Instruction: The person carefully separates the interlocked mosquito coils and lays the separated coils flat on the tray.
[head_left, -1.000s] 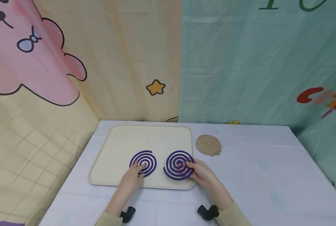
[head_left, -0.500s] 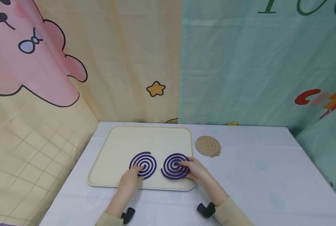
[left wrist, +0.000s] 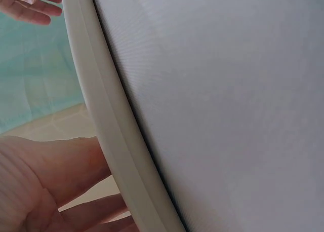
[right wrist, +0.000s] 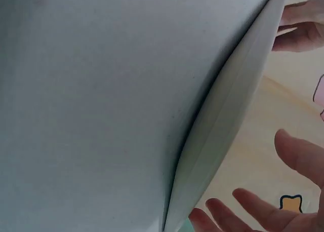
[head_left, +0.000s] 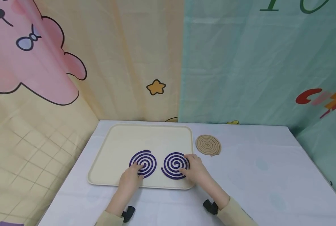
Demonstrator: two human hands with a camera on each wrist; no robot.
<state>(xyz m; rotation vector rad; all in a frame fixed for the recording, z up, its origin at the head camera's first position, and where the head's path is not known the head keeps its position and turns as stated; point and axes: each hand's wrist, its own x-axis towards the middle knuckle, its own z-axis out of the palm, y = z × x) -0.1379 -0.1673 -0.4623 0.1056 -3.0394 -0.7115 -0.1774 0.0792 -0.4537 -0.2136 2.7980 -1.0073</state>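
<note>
Two purple mosquito coils lie side by side on a cream tray (head_left: 145, 138). My left hand (head_left: 129, 179) rests on the left coil (head_left: 149, 164), a finger reaching to its middle and the thumb at its near edge. At the right coil (head_left: 173, 163), my right hand (head_left: 196, 170) has its fingers spread over the right edge, the thumb apart from them. In the right wrist view that hand (right wrist: 283, 206) shows parted, relaxed fingers. The tray's rim hides the left fingertips in the left wrist view, and neither wrist view shows the coils.
A tan mosquito coil (head_left: 208, 145) lies on the white tablecloth (head_left: 255, 175) just right of the tray. Behind the table hangs a printed curtain (head_left: 227, 62). Black wrist mounts (head_left: 128, 214) sit on both forearms.
My right hand, which held the right coil by its edge, has lowered it onto the tray slightly leftward and loosened its fingers. My left hand has stayed on the left coil.
</note>
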